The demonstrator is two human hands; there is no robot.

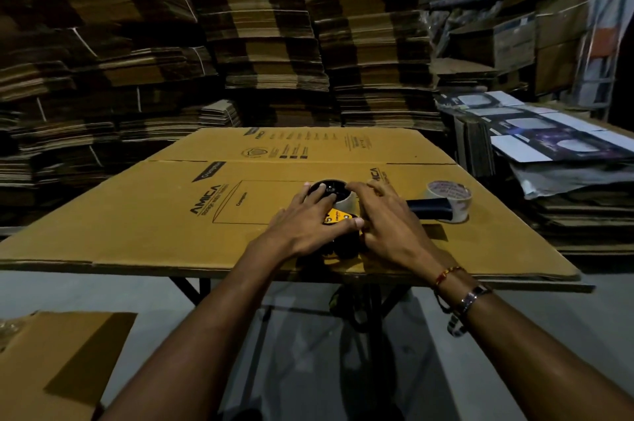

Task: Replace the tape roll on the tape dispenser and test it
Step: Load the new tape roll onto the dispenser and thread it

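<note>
Pressing a roll (346, 202) onto the dispenser (338, 216), both hands, left (308, 219) and right (387, 218), lie flat-fingered; threading and testing seemingly remain.

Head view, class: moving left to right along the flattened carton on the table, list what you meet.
AMICA print → left hand → yellow plate of the tape dispenser → right hand → black handle → spare tape roll.
</note>
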